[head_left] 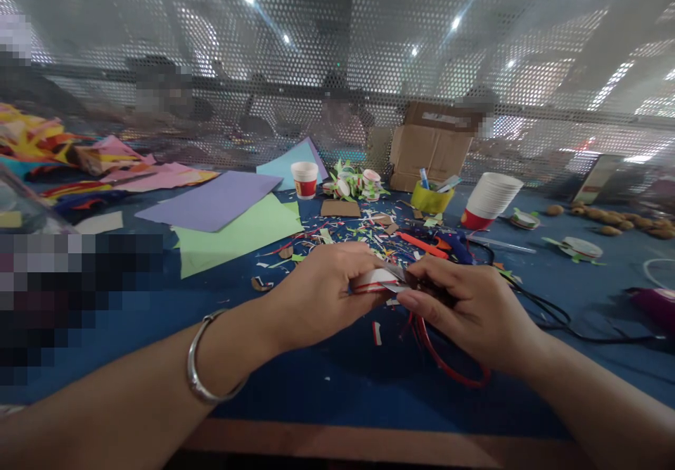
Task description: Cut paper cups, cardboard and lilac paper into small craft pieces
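Observation:
My left hand [321,290], with a silver bangle [203,364] on the wrist, is closed around a small white paper cup piece with a red rim [372,280]. My right hand [464,308] is closed on scissors [403,278] whose blades meet the cup piece; a red loop of the handle [448,364] hangs below the hand. Both hands hover above the blue table [327,378], over scattered paper scraps.
Purple [211,202], green [237,234] and light blue paper sheets lie at the back left. A paper cup [304,179], a stack of cups [488,199], a yellow tape roll [431,199], a cardboard box [432,150] and a black cable [553,315] surround the hands. A perforated screen stands behind.

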The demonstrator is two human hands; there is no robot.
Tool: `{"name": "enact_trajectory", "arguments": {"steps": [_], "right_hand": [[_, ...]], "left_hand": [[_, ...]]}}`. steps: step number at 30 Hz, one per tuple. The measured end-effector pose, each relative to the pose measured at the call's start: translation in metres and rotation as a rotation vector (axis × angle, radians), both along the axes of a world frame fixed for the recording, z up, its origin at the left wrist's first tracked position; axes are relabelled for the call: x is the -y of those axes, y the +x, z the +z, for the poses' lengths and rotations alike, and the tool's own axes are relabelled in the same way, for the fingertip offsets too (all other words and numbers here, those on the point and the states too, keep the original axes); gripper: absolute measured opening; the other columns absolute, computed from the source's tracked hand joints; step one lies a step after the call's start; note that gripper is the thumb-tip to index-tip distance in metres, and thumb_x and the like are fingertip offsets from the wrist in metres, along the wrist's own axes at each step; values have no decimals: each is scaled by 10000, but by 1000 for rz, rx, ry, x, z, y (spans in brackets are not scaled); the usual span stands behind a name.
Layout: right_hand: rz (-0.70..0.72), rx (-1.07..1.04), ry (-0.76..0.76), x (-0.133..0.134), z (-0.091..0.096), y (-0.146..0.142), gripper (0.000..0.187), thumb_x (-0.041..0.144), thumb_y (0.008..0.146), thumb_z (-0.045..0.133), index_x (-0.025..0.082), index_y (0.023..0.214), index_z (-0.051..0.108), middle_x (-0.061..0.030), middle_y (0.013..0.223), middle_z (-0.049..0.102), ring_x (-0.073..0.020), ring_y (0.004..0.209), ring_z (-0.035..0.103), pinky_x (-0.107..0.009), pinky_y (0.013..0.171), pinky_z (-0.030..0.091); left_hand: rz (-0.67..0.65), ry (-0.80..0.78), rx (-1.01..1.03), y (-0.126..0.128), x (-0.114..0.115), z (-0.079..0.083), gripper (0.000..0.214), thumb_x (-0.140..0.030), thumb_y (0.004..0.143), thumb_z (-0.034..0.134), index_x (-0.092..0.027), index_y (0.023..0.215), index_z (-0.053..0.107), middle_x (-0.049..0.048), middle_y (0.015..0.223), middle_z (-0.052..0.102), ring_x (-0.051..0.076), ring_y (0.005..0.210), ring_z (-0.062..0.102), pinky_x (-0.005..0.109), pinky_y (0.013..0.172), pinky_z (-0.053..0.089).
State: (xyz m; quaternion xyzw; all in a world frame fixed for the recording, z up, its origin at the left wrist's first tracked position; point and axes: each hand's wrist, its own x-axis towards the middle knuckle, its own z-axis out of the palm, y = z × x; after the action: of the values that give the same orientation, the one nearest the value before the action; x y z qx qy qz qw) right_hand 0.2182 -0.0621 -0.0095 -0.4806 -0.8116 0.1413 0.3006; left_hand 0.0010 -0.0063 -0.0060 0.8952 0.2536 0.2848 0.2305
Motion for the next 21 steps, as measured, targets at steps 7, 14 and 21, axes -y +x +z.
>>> {"name": "enact_trajectory", "arguments": {"steps": [7, 14, 21], "right_hand": [[42, 40, 50, 2, -1, 0, 343, 474, 993, 538, 189, 817, 610, 47, 604, 506, -88, 506, 410, -224, 494, 334], [76, 31, 50, 3, 0, -1, 322, 423, 1007, 536, 197, 783, 579, 53, 594, 479, -84, 495, 403, -224, 490, 314], [80, 20, 7, 4, 0, -1, 321, 430, 1009, 525, 208, 784, 582, 44, 597, 495, -94, 506, 419, -230, 501, 319]], "left_hand": [[14, -126, -63, 1, 3, 1, 329, -263, 902, 606, -179, 634, 434, -19, 690, 548, 116, 675, 501, 254, 618, 346], [5, -113, -60, 2, 4, 1, 305, -242, 886, 633, -161, 628, 491, 4, 772, 624, 117, 709, 557, 250, 624, 357], [-33, -104, -49, 0, 3, 0, 234, -231, 903, 620, -149, 684, 601, 16, 786, 631, 120, 731, 567, 240, 645, 381]]}}
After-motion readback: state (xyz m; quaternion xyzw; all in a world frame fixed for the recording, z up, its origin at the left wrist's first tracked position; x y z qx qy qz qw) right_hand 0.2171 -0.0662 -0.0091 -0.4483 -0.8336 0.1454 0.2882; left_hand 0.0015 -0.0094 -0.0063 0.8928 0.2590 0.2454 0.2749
